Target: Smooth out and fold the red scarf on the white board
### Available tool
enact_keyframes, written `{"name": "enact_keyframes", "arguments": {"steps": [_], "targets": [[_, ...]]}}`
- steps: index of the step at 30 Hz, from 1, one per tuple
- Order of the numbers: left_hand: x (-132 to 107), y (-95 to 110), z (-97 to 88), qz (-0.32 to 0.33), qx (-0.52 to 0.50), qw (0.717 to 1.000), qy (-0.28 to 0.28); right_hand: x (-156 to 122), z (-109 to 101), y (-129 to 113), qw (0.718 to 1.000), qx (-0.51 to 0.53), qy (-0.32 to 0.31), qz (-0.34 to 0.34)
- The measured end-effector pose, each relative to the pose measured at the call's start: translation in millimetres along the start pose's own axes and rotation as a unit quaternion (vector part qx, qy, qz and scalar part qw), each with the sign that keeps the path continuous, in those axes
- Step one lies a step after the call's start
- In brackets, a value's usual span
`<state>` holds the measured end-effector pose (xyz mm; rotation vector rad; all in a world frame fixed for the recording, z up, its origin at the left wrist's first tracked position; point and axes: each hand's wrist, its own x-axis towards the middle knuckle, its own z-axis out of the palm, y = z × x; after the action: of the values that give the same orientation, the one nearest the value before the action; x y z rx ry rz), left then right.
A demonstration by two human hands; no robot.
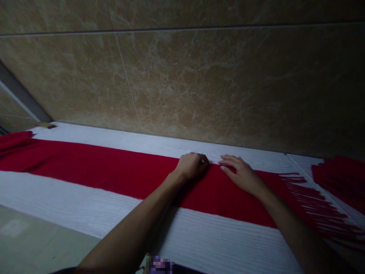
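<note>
Tiled wall (199, 76), brown marbled, fills the upper half of the view, grout lines running across it. Below it a white bench (85, 198) with a fine wood-grain surface, butted against the wall's foot. Long red scarf (99, 169) laid flat along the bench, stretching from the left edge of the view to the right, roughly parallel to the wall; its far edge lies near the back of the bench, white surface showing on both sides. Fringe (308, 201) at the scarf's right end, strands spread loosely over the bench. A second heap of red cloth (342, 179) sits at the far right, just beside the fringe, apart from the hands. Left hand (191, 165) rests on the scarf's far edge, fingers curled under into a loose fist and pinching the cloth edge, knuckles up. Right hand (242, 175) just beside it, palm down, fingers spread fairly wide and pressing flat on the scarf at the same far edge, fingertips reaching onto the white bench. The two hands near each other, not touching. Small dark object (47, 125) at the far left corner of the bench, too dim to tell.
</note>
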<state>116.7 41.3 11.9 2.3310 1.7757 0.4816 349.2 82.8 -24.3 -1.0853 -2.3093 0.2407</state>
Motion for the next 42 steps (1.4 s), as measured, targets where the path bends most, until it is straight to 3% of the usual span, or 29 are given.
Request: {"name": "enact_keyframes", "arguments": {"steps": [18,42], "targets": [[-1.3,2.3,-3.6,-0.009,-0.017,1.000,0.005,-0.2,-3.0,-2.0,0.999,-0.011,-0.004,0.030],[0.2,-0.9,2.7,-0.007,-0.029,0.999,0.014,-1.4,5.9,-11.2,0.995,0.088,-0.006,-0.039]]}}
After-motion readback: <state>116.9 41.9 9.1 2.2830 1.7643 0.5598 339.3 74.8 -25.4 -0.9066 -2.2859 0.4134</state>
